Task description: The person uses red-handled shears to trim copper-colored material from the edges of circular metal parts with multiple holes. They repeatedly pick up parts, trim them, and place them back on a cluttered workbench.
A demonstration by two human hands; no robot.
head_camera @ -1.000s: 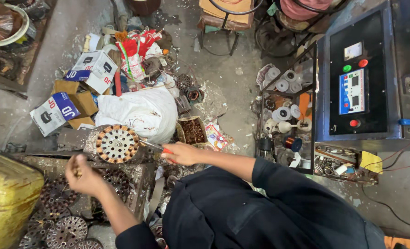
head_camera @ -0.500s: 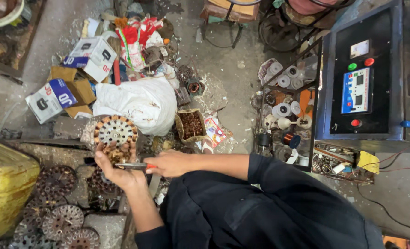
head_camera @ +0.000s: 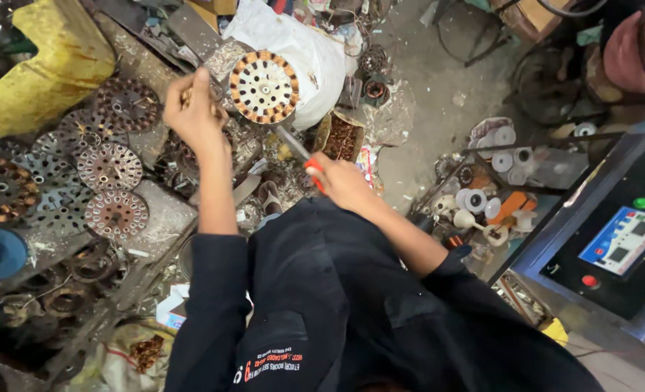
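A round stator core with copper windings (head_camera: 264, 87) stands against a white sack (head_camera: 315, 54). My right hand (head_camera: 341, 181) grips a red-handled screwdriver (head_camera: 297, 151), and its metal shaft points up to the core's lower edge. My left hand (head_camera: 192, 109) is raised just left of the core. Its fingers are pinched around a small copper-coloured piece that is too small to make out. Both arms wear dark sleeves.
Several round metal laminations and stators (head_camera: 108, 167) lie at the left beside a yellow sack (head_camera: 43, 69). A small box of copper scrap (head_camera: 341, 138) sits near the right hand. White spools (head_camera: 493, 156) and a control panel (head_camera: 620, 243) stand at the right.
My left hand has left the screwdriver and risen to the left of the stator core. My right hand still holds the screwdriver against the core. The view has swung round.
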